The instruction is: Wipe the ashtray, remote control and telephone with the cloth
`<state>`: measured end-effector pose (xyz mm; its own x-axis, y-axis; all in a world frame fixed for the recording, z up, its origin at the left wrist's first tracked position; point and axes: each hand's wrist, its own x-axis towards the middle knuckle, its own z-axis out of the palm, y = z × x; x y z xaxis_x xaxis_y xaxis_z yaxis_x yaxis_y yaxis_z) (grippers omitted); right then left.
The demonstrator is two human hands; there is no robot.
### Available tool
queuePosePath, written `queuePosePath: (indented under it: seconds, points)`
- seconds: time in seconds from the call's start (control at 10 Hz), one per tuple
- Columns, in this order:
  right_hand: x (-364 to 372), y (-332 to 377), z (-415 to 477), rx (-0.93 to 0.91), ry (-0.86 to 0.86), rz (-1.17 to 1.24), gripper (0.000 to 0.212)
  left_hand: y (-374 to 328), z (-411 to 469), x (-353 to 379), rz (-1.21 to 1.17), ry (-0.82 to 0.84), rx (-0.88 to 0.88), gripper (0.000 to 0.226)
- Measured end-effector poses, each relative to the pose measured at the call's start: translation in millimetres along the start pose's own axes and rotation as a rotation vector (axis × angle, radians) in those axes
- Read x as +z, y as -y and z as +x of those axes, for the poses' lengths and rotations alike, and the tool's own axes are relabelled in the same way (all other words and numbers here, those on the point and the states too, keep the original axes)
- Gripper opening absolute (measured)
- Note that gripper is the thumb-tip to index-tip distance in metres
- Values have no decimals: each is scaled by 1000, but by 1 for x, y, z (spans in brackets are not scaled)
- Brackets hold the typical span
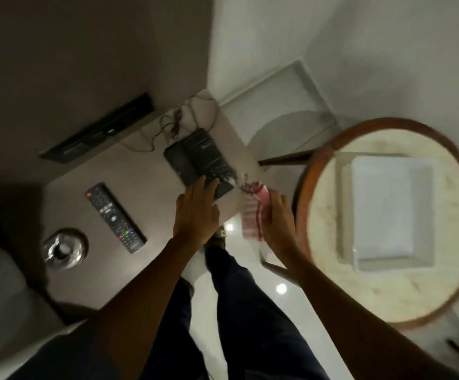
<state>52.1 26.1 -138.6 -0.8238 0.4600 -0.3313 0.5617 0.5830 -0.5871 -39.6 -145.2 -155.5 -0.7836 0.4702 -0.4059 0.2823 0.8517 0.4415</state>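
A black telephone [195, 156] sits at the far right of a brown side table [151, 193]. My left hand [195, 212] lies flat with its fingertips on the telephone's near edge. My right hand [279, 218] grips a red-and-white striped cloth [251, 212] just right of the telephone, off the table's corner. A black remote control [114, 216] lies in the middle of the table. A shiny glass ashtray [65, 248] stands near the table's left front edge.
A round wood-rimmed table [316, 171] with a white square tray [392, 215] stands close on the right. Cables [173, 124] trail behind the telephone. A dark wall panel [99, 127] hangs beyond. My legs stand on a glossy white floor [280, 289].
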Motion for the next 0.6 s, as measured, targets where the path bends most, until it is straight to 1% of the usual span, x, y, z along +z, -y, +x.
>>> queuePosePath:
  seconds: [0.1,0.2,0.3,0.4,0.5,0.6]
  points:
    - [-64,-20,-7,189,-309,167,17,-49,4,-14,-16,-11,195,62]
    - [-131,-61,-16,378,-614,39,20,-83,12,-22,-27,40,288,58]
    - [-177,-100,-15,659,-658,-113,25,-100,20,-30,-19,18,348,57]
    - [-186,-129,-10,895,-459,-193,43,-97,20,-33,-26,20,388,55]
    - [-172,-136,5,892,-162,109,26,-84,26,-48,10,-27,387,52]
    - [-162,-124,4,828,-165,190,14,-69,20,-67,106,-115,365,48]
